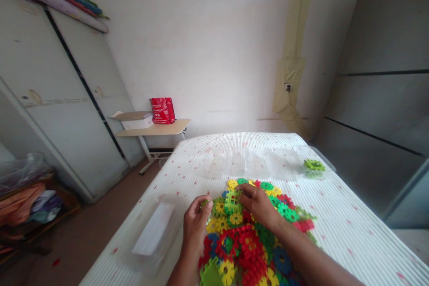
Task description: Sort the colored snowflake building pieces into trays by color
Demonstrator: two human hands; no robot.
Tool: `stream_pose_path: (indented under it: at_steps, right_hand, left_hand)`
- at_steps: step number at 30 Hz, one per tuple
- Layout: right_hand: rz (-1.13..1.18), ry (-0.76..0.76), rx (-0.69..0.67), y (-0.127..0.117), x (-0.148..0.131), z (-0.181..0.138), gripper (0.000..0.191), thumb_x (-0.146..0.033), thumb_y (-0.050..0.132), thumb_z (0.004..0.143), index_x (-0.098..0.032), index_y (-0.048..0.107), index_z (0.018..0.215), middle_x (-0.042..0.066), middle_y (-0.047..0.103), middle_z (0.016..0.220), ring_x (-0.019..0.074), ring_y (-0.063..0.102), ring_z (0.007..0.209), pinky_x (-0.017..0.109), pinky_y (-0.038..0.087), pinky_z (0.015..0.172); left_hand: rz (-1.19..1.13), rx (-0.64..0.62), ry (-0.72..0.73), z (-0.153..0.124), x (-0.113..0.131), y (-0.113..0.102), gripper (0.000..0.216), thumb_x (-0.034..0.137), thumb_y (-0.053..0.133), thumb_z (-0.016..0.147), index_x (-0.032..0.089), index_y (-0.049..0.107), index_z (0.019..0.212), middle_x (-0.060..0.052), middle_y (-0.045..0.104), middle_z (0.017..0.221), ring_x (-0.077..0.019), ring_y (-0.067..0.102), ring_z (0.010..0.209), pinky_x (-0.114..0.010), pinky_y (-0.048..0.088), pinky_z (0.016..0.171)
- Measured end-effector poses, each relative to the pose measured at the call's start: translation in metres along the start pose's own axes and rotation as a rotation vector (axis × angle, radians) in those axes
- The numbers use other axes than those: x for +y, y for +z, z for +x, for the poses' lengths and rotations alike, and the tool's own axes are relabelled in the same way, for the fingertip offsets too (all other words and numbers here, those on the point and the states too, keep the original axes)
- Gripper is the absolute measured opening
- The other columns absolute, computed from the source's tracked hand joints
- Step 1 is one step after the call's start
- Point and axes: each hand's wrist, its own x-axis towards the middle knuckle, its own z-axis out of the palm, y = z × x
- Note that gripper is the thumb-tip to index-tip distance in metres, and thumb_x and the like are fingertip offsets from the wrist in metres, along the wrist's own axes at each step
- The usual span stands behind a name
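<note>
A heap of plastic interlocking building pieces (250, 241) in red, yellow, green and blue lies in front of me; many are flower-shaped, some square. My left hand (196, 219) is at the heap's left edge, thumb and fingers pinched on a small lime-green piece (203, 204), mostly hidden by the fingers. Over the far part of the heap, my right hand (257, 204) reaches in from the right. Its fingers close on the edge of a lime-green square piece with a lattice middle (232, 201), which is tilted up above yellow flower pieces.
Beyond the heap stands a clear compartment tray (248, 163), with lime-green pieces (314, 165) in its right end. A clear container (147, 257) with a white paper (154, 228) lies at left. A striped cloth covers the table (351, 214). Behind, a side table (167, 128) bears a red bag (162, 110).
</note>
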Motion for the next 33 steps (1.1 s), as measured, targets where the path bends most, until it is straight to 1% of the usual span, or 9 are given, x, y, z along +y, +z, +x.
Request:
stream_pose_path:
  at_steps: [3, 9, 14, 18, 20, 23, 27, 30, 33]
  right_hand:
    - [0.047, 0.036, 0.01, 0.0, 0.002, 0.001, 0.022, -0.025, 0.05, 0.074, -0.018, 0.052, 0.095, -0.01, 0.034, 0.051, 0.0075, 0.03, 0.045, 0.021, 0.024, 0.044]
    - [0.08, 0.024, 0.043, 0.001, 0.0, 0.001, 0.011, -0.025, 0.052, 0.072, -0.019, 0.048, 0.081, -0.01, 0.034, 0.053, 0.007, 0.029, 0.047, 0.021, 0.023, 0.044]
    - [0.097, 0.027, 0.041, 0.001, 0.004, 0.002, 0.014, -0.028, 0.051, 0.072, -0.018, 0.05, 0.083, -0.01, 0.031, 0.052, 0.0067, 0.027, 0.046, 0.021, 0.021, 0.043]
    - [0.131, 0.052, 0.041, 0.001, 0.001, 0.002, 0.018, -0.03, 0.051, 0.072, -0.019, 0.05, 0.086, -0.011, 0.032, 0.05, 0.0066, 0.03, 0.043, 0.021, 0.023, 0.042]
    - [0.141, 0.085, 0.037, 0.001, -0.002, 0.001, 0.02, -0.03, 0.051, 0.072, -0.019, 0.05, 0.088, -0.011, 0.035, 0.049, 0.0069, 0.034, 0.04, 0.021, 0.026, 0.041]
    - [0.147, 0.119, 0.034, 0.001, -0.003, 0.001, 0.018, -0.03, 0.052, 0.072, -0.019, 0.051, 0.085, -0.01, 0.04, 0.05, 0.007, 0.038, 0.039, 0.021, 0.029, 0.04]
    - [0.184, 0.079, 0.053, 0.002, 0.0, 0.002, 0.012, -0.027, 0.054, 0.07, -0.02, 0.051, 0.078, -0.009, 0.043, 0.054, 0.0064, 0.041, 0.041, 0.02, 0.034, 0.042]
    - [0.209, 0.069, 0.049, 0.002, 0.003, 0.002, 0.008, -0.023, 0.053, 0.068, -0.02, 0.049, 0.074, -0.009, 0.046, 0.055, 0.0077, 0.048, 0.045, 0.02, 0.036, 0.045]
    - [0.198, 0.078, 0.045, 0.002, 0.004, 0.002, 0.008, -0.019, 0.052, 0.065, -0.02, 0.049, 0.072, -0.008, 0.049, 0.053, 0.0091, 0.049, 0.048, 0.02, 0.035, 0.046]
  left_hand:
    - [0.002, 0.018, -0.043, 0.001, 0.001, 0.001, 0.036, 0.049, 0.062, 0.068, 0.015, 0.065, 0.08, -0.002, 0.065, 0.072, -0.0148, 0.06, 0.067, -0.022, 0.046, 0.059]
    - [-0.033, 0.01, -0.105, 0.002, -0.002, 0.001, 0.05, 0.056, 0.061, 0.066, 0.014, 0.068, 0.091, -0.002, 0.065, 0.064, -0.0156, 0.06, 0.061, -0.023, 0.046, 0.055]
    - [-0.062, 0.01, -0.176, 0.001, -0.003, 0.001, 0.055, 0.057, 0.066, 0.061, 0.013, 0.069, 0.094, -0.007, 0.07, 0.077, -0.0189, 0.063, 0.071, -0.023, 0.047, 0.055]
    - [-0.069, -0.028, -0.163, 0.002, -0.005, 0.001, 0.047, 0.052, 0.069, 0.061, 0.014, 0.07, 0.091, -0.009, 0.07, 0.095, -0.022, 0.063, 0.089, -0.025, 0.048, 0.069]
    - [-0.061, -0.064, -0.149, 0.003, -0.007, 0.0, 0.044, 0.048, 0.07, 0.061, 0.014, 0.07, 0.089, -0.009, 0.07, 0.094, -0.0226, 0.062, 0.091, -0.027, 0.047, 0.075]
    - [-0.018, -0.107, -0.134, 0.006, -0.011, -0.001, 0.042, 0.045, 0.071, 0.061, 0.014, 0.07, 0.088, -0.008, 0.071, 0.087, -0.0237, 0.062, 0.088, -0.03, 0.047, 0.076]
    - [0.078, -0.114, -0.092, 0.008, -0.015, -0.002, 0.04, 0.044, 0.071, 0.061, 0.013, 0.07, 0.086, -0.008, 0.07, 0.085, -0.0244, 0.062, 0.085, -0.033, 0.047, 0.078]
    - [0.114, -0.108, -0.08, 0.006, -0.014, -0.002, 0.039, 0.046, 0.066, 0.066, 0.014, 0.07, 0.088, -0.01, 0.069, 0.093, -0.0253, 0.061, 0.092, -0.034, 0.045, 0.083]
    - [0.082, -0.12, -0.111, 0.003, -0.012, -0.004, 0.037, 0.044, 0.052, 0.077, 0.019, 0.069, 0.097, -0.009, 0.065, 0.11, -0.0245, 0.056, 0.105, -0.033, 0.044, 0.087]
